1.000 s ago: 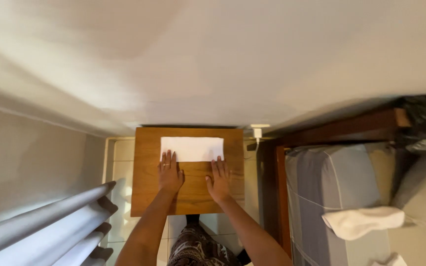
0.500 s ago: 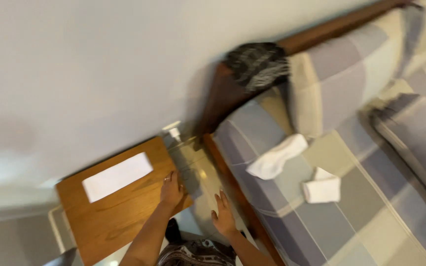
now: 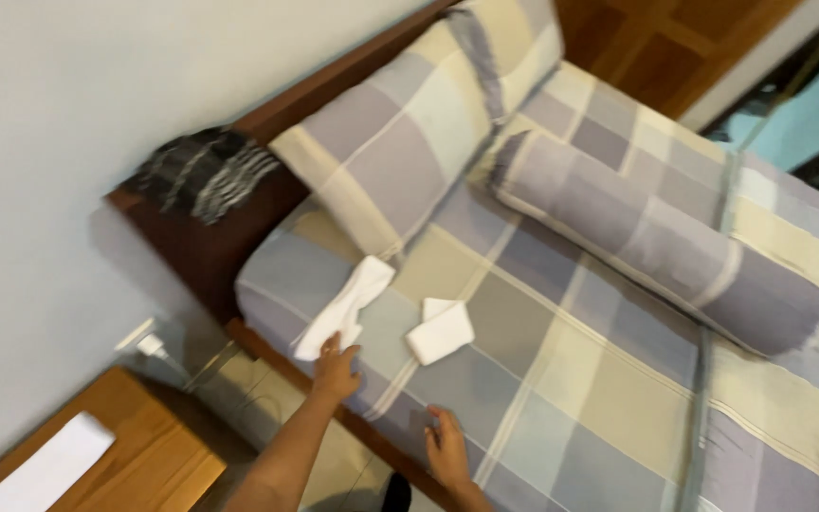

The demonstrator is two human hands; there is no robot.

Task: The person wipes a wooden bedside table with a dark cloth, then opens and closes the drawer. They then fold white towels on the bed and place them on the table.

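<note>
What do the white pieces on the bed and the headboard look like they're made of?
The long white cloth and the folded white cloth look like soft fabric, perhaps towelling: they crease and fold. The left hand touches the long one. The headboard looks like dark, smooth wood.

Two white folded cloths lie on the checked bed: a long one (image 3: pixel 345 307) near the bed's head-end corner and a small one (image 3: pixel 441 331) just beside it. One pillow (image 3: pixel 409 133), one bolster (image 3: pixel 656 242), one white sheet (image 3: pixel 45 467) on the wooden table, two hands.
</note>
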